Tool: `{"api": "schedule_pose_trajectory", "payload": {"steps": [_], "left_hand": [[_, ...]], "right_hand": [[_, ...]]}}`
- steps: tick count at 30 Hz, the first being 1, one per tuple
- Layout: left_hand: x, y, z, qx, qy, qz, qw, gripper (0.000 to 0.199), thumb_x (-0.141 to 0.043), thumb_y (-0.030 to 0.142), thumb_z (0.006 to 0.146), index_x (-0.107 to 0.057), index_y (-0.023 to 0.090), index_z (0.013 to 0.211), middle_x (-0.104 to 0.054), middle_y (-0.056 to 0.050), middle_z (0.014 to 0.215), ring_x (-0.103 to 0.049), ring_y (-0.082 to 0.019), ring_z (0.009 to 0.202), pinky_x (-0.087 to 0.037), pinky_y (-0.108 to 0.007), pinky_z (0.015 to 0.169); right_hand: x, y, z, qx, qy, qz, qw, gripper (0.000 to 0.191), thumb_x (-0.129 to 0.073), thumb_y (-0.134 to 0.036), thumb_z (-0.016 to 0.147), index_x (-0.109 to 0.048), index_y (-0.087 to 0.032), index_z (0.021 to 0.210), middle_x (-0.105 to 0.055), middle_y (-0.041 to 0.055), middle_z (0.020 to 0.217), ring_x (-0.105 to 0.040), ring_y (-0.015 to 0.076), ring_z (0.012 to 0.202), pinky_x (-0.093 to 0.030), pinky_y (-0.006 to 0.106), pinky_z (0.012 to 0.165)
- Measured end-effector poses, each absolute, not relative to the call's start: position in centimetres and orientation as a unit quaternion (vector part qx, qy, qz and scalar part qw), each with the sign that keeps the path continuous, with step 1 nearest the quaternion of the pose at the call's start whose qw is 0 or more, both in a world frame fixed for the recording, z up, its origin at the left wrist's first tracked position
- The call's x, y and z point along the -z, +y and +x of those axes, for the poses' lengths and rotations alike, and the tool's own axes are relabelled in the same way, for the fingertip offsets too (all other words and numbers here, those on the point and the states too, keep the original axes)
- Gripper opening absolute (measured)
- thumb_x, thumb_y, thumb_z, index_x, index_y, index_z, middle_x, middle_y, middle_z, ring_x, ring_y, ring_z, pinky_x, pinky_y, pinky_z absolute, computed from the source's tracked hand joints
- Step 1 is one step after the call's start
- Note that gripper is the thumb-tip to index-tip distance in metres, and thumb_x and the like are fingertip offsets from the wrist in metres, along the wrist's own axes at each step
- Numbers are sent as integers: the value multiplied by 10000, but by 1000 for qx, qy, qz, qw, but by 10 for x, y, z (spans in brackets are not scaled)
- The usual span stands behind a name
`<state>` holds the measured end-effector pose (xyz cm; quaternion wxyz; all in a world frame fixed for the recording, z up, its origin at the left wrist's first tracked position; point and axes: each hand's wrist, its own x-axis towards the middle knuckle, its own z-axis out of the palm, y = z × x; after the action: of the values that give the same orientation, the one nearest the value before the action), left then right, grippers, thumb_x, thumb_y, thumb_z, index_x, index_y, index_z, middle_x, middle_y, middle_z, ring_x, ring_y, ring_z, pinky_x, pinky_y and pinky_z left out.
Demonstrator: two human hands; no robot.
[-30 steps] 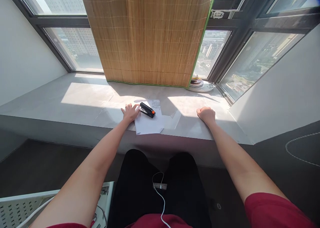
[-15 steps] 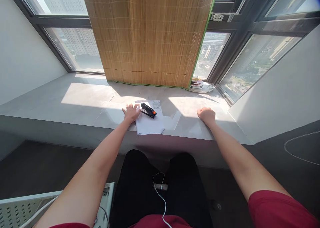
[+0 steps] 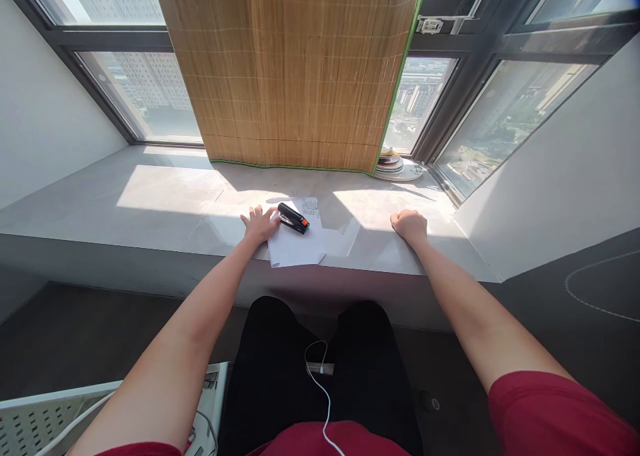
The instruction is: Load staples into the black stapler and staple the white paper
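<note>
On the window sill (image 3: pixel 165 228) lie white sheets of paper (image 3: pixel 297 249), with some writing at their far right corner. A black stapler (image 3: pixel 293 217) with an orange-red patch at its near end rests on top of the paper. My left hand (image 3: pixel 261 225) lies flat at the left edge of the paper, fingers spread, right beside the stapler. Farther right, my right hand (image 3: pixel 410 227) rests on the sill with its fingers curled into a fist. Whether anything is inside that fist is hidden.
A bamboo blind (image 3: pixel 295 76) hangs over the window behind the sill. Stacked plates (image 3: pixel 395 168) stand at the back right, partly behind the blind. A white cable (image 3: pixel 327 403) runs over my lap. A white perforated rack (image 3: pixel 50 416) is at lower left.
The whole view has shifted slightly. Both hands, the stapler and the paper keep their places relative to one another.
</note>
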<state>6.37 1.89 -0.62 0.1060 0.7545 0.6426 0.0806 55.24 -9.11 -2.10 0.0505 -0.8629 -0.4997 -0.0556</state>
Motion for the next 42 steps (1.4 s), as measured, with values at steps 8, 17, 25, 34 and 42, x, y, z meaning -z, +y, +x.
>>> {"api": "schedule_pose_trajectory", "payload": {"steps": [8,17,25,34,42], "left_hand": [[-1,6,79,-100,530,842,29,453,-385,319,1075,-741,212,1334,-534,-163,1678,-236,-386,1707,-138,-705,1386],[9,7,160,-127,418,894,101,389,-342,196,1109,-662,96,1306,-681,-203,1369,-647,-319,1342,-496,-470,1216],[23,1,224,-148,336,927,84,393,-373,232,1119,-659,72,1336,-637,-236,1513,-553,-314,1496,-403,-455,1320],[17,-28,183,-120,386,908,112,499,-500,268,1065,-584,165,1546,-558,-169,1667,-510,-313,1573,-376,-474,1353],[12,-48,163,-119,404,894,155,572,-461,245,1047,-546,152,1604,-468,-141,1759,-415,-286,1653,-296,-465,1401]], "right_hand": [[16,-93,548,69,-509,-856,52,471,-448,-328,1063,-836,-66,1108,-819,237,1094,-771,325,1001,-511,344,803],[21,-91,551,76,-509,-856,49,477,-439,-318,1058,-836,-61,1125,-814,239,1095,-768,331,1004,-515,351,807],[20,-90,551,79,-508,-856,52,473,-456,-323,1054,-847,-65,1120,-820,242,1086,-776,336,1004,-532,355,813],[23,-88,554,77,-510,-855,54,503,-428,-333,1068,-833,-50,1165,-816,257,1116,-783,356,1045,-553,384,835],[16,-92,548,60,-520,-850,55,480,-429,-309,1089,-836,-61,1148,-814,247,1115,-782,353,1070,-533,371,853]]}}
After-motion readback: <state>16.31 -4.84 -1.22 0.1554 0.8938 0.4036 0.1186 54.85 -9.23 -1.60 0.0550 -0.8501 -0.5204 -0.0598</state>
